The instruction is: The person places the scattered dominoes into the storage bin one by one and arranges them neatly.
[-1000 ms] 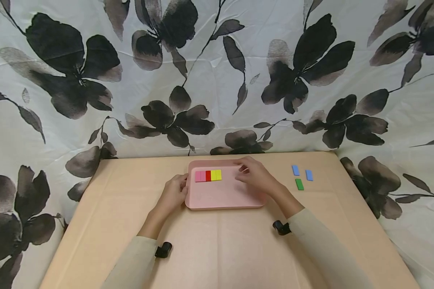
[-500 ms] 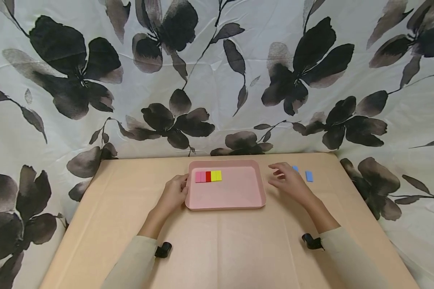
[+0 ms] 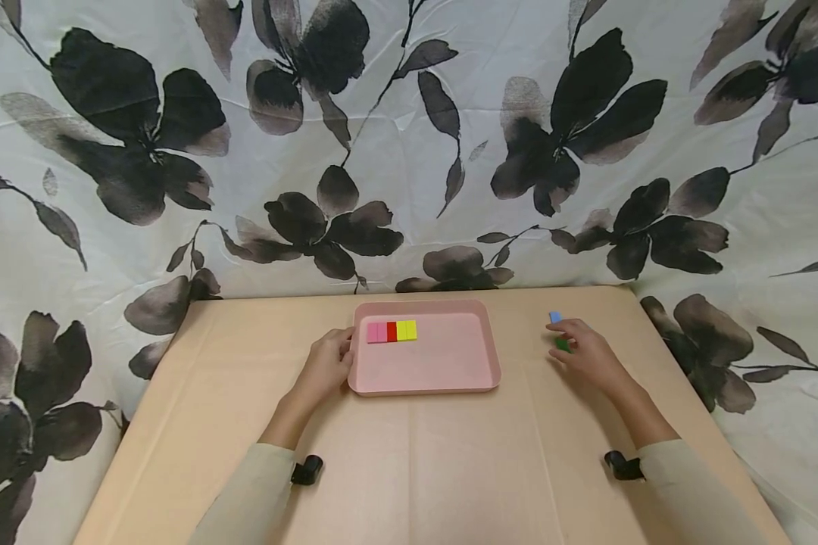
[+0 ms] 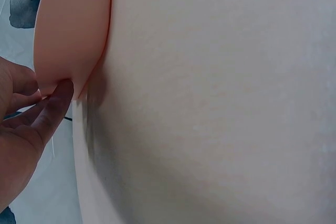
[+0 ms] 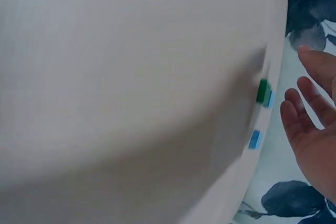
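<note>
My left hand (image 3: 326, 367) holds the left rim of a pink tray (image 3: 450, 367). In the left wrist view its thumb (image 4: 60, 95) presses the tray's outer wall, with other fingers behind the corner. Inside the tray, a touching row has pink tiles (image 3: 376, 332), a red tile (image 3: 391, 331) and yellow tiles (image 3: 406, 330). My right hand (image 3: 594, 359) hovers over a green tile (image 3: 562, 344), fingers loosely bent and apart, nothing between them. A blue tile (image 3: 555, 316) lies just beyond; the head view hides another blue tile (image 5: 254, 139), visible in the right wrist view.
The tray and loose tiles rest on a beige table (image 3: 409, 469). Behind its far edge hangs a white cloth (image 3: 409, 151) with dark flowers. Each wrist wears a small black camera, the right camera (image 3: 623, 465) being near the sleeve.
My right hand has moved from above the tray's right side rightward to the loose green and blue tiles. My left hand, the tray and its row of tiles have stayed put.
</note>
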Action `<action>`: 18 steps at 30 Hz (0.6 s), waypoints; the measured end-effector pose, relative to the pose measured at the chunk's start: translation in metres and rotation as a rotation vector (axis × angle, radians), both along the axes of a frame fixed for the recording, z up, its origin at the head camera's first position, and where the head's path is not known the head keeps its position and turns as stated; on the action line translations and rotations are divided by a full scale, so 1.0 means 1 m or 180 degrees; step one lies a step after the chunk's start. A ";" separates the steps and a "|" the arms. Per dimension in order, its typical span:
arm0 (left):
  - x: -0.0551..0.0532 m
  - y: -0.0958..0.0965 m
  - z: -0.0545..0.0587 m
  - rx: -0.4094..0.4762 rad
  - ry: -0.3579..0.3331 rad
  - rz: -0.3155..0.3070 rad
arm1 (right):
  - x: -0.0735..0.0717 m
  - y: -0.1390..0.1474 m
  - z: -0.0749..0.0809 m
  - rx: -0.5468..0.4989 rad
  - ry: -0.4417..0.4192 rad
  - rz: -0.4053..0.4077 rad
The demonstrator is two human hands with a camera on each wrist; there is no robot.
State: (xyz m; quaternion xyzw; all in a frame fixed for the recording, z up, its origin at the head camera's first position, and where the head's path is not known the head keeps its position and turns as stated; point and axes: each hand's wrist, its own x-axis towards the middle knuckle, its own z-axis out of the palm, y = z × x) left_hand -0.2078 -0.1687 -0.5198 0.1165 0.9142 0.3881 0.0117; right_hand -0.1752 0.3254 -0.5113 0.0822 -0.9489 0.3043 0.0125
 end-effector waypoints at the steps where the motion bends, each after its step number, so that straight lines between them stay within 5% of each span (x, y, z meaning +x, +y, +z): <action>1: 0.000 0.000 0.000 -0.0002 0.0006 0.0001 | 0.000 0.002 -0.001 0.0035 -0.0040 -0.0006; 18: 0.000 -0.001 -0.001 0.0008 0.0066 -0.0009 | 0.000 0.024 -0.008 0.0153 -0.0449 0.0046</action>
